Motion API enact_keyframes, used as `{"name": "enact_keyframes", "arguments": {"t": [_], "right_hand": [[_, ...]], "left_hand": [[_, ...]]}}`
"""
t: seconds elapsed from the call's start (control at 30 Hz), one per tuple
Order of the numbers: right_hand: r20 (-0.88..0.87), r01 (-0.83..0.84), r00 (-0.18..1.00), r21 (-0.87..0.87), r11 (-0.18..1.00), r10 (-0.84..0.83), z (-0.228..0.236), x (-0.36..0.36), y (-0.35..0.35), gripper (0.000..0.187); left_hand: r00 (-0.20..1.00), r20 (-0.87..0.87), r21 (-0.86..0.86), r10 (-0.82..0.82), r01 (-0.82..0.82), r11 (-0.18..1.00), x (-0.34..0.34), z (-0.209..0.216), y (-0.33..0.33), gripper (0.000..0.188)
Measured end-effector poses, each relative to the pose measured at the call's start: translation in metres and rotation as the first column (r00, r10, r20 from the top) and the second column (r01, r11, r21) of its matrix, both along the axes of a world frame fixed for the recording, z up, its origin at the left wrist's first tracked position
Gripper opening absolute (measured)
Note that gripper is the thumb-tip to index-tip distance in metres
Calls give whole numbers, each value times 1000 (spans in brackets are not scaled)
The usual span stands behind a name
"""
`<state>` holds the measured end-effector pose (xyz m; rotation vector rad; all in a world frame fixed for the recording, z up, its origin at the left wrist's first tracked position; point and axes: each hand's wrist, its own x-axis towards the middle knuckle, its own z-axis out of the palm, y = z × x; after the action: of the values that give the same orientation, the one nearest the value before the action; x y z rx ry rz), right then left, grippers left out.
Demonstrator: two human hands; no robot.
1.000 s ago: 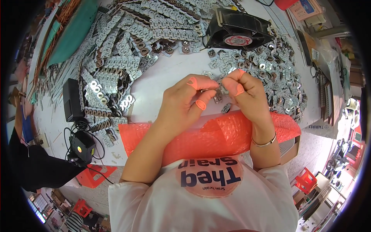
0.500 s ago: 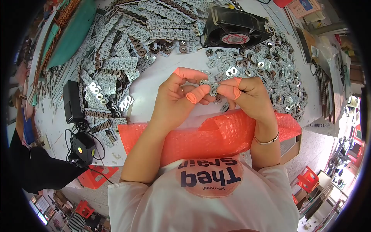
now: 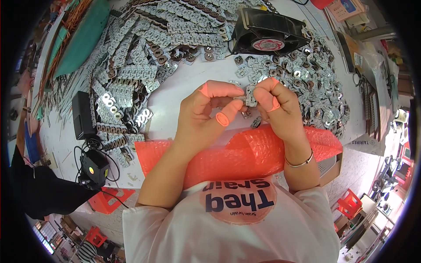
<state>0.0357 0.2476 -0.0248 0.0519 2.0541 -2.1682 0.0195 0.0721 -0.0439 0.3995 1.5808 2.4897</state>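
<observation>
Both hands meet above the white table, orange finger cots on thumbs and forefingers. My right hand (image 3: 280,103) is closed, pinching a small silvery metal plate (image 3: 251,96) with holes between thumb and forefinger. Close to that plate, my left hand (image 3: 206,107) curves its thumb and forefinger around a small metal piece (image 3: 240,98), mostly hidden by the fingertips. Whether the two pieces touch I cannot tell. Under my forearms, a red bubble-wrap sheet (image 3: 210,162) lies along the table's near edge.
Loose metal parts (image 3: 322,94) are heaped on the right. Joined strips of similar parts (image 3: 136,72) cover the left and back. A black fan (image 3: 267,33) stands behind my hands. At left are a black adapter (image 3: 94,166) with cables and a person's dark sleeve (image 3: 48,188).
My hands have drawn slightly apart. The right one has turned, and the plate in it now stands more upright. My left thumb and forefinger have shifted toward the right.
</observation>
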Motion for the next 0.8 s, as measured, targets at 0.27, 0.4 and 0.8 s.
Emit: {"name": "enact_keyframes", "arguments": {"t": [0.27, 0.4, 0.8], "right_hand": [[-27, -5, 1000, 136, 991, 9, -4, 0, 0, 14], [4, 22, 1000, 99, 995, -23, 0, 1, 0, 14], [-33, -2, 999, 307, 952, 13, -2, -5, 12, 12]], "left_hand": [[965, -255, -335, 69, -155, 929, 0, -3, -2, 21], [981, -166, -278, 97, -141, 950, 1, -1, -1, 22], [985, -171, -448, 3, -81, 890, -1, -7, -4, 14]]}}
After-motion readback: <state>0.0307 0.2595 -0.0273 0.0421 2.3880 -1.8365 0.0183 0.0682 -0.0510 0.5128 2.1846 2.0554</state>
